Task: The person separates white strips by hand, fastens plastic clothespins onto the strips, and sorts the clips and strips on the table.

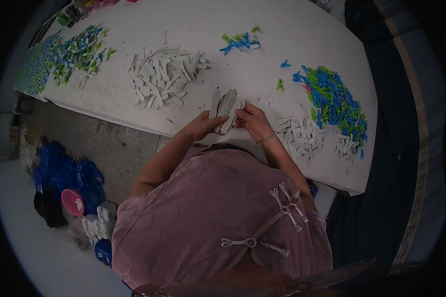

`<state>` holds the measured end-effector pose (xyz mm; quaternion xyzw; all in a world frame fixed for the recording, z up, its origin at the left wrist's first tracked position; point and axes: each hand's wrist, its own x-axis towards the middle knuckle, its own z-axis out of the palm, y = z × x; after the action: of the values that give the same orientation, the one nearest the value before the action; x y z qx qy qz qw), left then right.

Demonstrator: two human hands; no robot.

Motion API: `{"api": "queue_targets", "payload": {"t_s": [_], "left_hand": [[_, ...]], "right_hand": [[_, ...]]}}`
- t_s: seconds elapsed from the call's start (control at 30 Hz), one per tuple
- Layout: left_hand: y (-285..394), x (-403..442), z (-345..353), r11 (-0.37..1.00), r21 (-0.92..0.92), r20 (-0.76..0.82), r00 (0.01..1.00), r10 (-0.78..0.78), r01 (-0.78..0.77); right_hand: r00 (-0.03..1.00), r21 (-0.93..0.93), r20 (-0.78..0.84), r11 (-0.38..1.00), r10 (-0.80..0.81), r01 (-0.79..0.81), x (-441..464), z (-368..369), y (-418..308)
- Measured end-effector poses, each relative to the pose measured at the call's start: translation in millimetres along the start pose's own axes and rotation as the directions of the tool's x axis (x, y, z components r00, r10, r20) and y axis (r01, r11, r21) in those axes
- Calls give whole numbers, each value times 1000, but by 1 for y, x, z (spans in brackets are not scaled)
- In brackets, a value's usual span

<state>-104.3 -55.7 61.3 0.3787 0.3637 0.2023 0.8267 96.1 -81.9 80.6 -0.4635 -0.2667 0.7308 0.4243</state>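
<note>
My left hand [206, 124] is closed on several flat whitish-grey strips [226, 104] that fan upward above the table's near edge. My right hand [251, 120], with a bracelet at its wrist, is closed at the right side of the bundle, its fingers on another pale strip [239, 106]. Beyond my hands, to the left, a large pile of similar grey strips [163, 74] lies on the white table [252, 79]. A smaller heap of pale pieces [302, 136] lies to the right of my right hand.
Blue and green clips form a large pile [334, 96] on the right, a small group [240, 43] at the back, and a spread [79, 54] at the far left. On the floor at left are blue plastic bags [64, 166] and a pink bowl [73, 202].
</note>
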Motion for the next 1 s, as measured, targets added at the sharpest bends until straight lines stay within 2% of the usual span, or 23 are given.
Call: {"api": "queue_targets", "payload": {"t_s": [0.17, 0.43, 0.63, 1.0], "left_hand": [[6, -5, 5, 998, -53, -14, 999, 30, -31], [2, -5, 2, 998, -58, -1, 999, 35, -35], [2, -5, 1, 995, -99, 0, 999, 34, -34], [-2, -3, 2, 989, -138, 9, 999, 46, -45]], "right_hand": [[998, 68, 15, 996, -58, 57, -1, 2, -2], [981, -72, -41, 980, -188, 184, -5, 14, -7], [986, -105, 5, 980, -169, 169, -4, 13, -7], [978, -62, -57, 978, -201, 198, -7, 15, -5]]}}
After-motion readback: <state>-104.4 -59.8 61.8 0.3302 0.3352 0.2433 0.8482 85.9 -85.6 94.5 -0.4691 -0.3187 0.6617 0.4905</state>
